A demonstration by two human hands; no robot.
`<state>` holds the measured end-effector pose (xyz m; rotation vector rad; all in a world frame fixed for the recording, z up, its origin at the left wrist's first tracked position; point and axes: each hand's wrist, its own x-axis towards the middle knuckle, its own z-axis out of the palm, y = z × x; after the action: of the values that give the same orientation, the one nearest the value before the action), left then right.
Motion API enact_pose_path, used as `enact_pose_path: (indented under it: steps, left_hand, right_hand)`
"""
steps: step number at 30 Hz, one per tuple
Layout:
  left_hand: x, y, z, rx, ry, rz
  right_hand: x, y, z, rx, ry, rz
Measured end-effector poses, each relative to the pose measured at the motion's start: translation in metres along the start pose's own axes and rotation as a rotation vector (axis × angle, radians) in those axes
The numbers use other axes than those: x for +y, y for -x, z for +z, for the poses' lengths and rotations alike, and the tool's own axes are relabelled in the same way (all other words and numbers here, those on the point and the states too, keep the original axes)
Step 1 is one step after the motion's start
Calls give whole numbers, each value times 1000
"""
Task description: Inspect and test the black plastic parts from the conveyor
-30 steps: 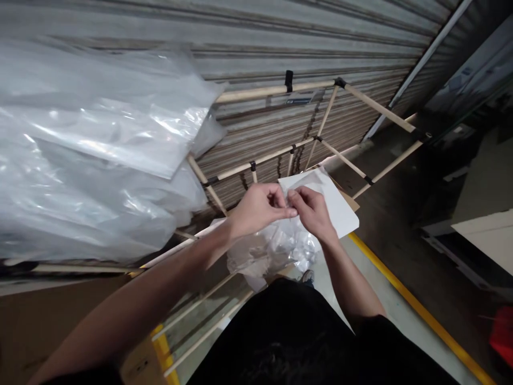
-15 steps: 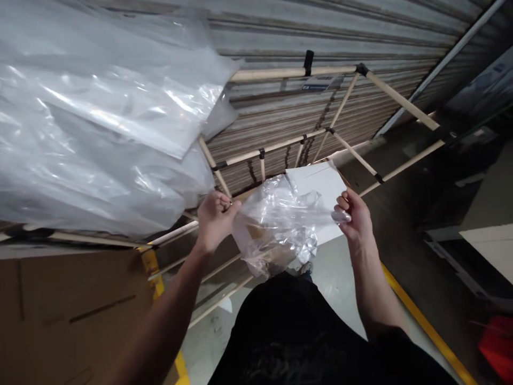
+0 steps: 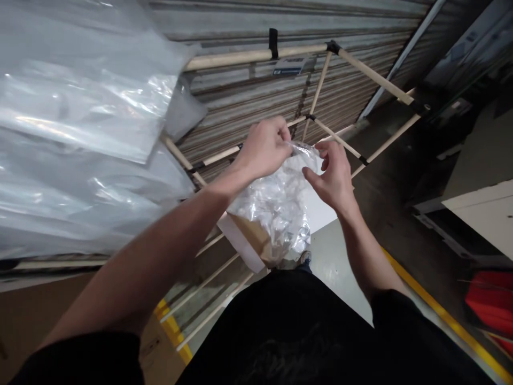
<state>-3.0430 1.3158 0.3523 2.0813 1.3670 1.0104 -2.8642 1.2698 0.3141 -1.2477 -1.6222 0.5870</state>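
sheets (image 3: 80,112) fill the upper left. mid-frame, the left hand (image 3: 267,147), now swung inward, has its grip pinched on the top edge of the bag (image 3: 280,206); board (image 3: 319,211) behind. the right hand (image 3: 332,170), also closer in, has its grip parted at that edge. rack (image 3: 377,76), upper right.

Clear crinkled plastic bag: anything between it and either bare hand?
Nothing visible. The left bare hand pinches the upper edge of the clear crinkled plastic bag; the right bare hand is open at that edge, contact unclear. The flat white sheet lies behind the bag, not between.
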Motion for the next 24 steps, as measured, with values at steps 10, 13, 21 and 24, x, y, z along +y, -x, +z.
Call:
enact_pose_path:
  steps: [10, 13, 21, 24]
  left_hand:
    - [34, 12, 44, 142, 31, 82]
    - [16, 18, 31, 141, -167, 55]
    - [-18, 49, -11, 214, -371, -32]
    - [-46, 113, 9, 316, -280, -169]
  right_hand:
    - [41, 62, 53, 209, -181, 359]
    - [81, 54, 39, 343, -21, 381]
    - [72, 10, -33, 637, 355, 28]
    - [72, 58, -10, 472, 416, 71]
